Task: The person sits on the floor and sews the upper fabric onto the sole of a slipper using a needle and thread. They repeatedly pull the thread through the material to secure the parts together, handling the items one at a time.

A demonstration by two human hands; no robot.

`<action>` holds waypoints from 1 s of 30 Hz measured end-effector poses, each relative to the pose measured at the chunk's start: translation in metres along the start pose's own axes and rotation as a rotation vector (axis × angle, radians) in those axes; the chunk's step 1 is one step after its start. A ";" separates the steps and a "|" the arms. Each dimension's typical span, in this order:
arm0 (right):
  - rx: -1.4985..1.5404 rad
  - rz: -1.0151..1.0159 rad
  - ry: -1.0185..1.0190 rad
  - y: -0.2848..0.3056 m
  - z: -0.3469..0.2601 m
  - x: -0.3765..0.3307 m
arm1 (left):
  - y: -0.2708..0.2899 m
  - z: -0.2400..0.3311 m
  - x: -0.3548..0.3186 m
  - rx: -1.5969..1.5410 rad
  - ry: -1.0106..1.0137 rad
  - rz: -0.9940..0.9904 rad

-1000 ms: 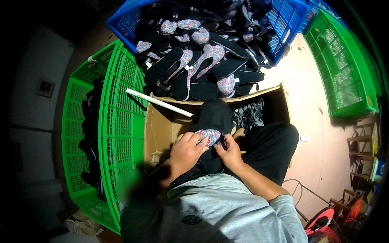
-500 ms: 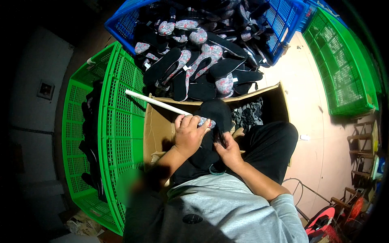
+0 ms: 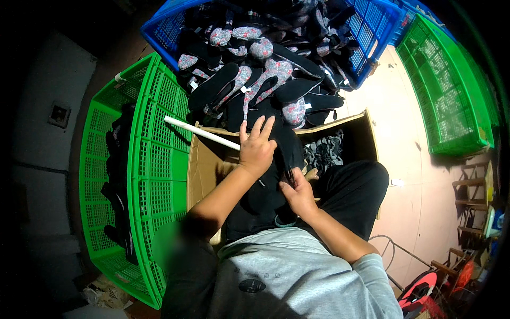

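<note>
A black cloth shoe (image 3: 287, 141) lies over my lap, partly hidden by my hands. My right hand (image 3: 299, 192) is closed on its near right edge, thumb and fingers pinching the dark fabric. My left hand (image 3: 257, 151) rests at the shoe's left side with its fingers stretched out and spread, pointing away from me. A white rod (image 3: 202, 136) slants from the upper left down to beneath my left hand, where its lower end is hidden. The rod crosses above an open cardboard box (image 3: 204, 175).
Beyond the box, a blue crate (image 3: 167, 37) is heaped with black shoes with floral linings (image 3: 273, 74). Green crates (image 3: 159, 175) stand close on my left, with dark pieces inside. Grey scraps (image 3: 325, 151) lie in the box. Another green crate (image 3: 441, 90) is at the far right.
My left hand has moved up and away from me, and its fingers have gone from curled to spread. The floral patch under them no longer shows. My right hand stays nearly in place.
</note>
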State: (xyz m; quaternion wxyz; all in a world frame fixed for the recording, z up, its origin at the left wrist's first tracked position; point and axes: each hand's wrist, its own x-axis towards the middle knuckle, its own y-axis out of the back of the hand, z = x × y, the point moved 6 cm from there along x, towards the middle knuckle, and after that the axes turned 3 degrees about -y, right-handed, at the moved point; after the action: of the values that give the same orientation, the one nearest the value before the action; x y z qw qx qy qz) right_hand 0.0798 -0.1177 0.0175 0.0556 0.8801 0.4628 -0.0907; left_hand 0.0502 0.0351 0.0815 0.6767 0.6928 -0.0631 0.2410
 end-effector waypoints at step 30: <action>0.323 0.099 -0.099 0.010 0.029 -0.014 | 0.022 -0.039 -0.094 -1.136 0.709 0.165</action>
State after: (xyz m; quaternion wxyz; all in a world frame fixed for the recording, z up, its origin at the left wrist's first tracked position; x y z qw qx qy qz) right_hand 0.0773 -0.1400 -0.0077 -0.0592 0.8939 0.3948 -0.2041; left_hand -0.0508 0.0484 0.0605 0.8952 0.1014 -0.0070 0.4340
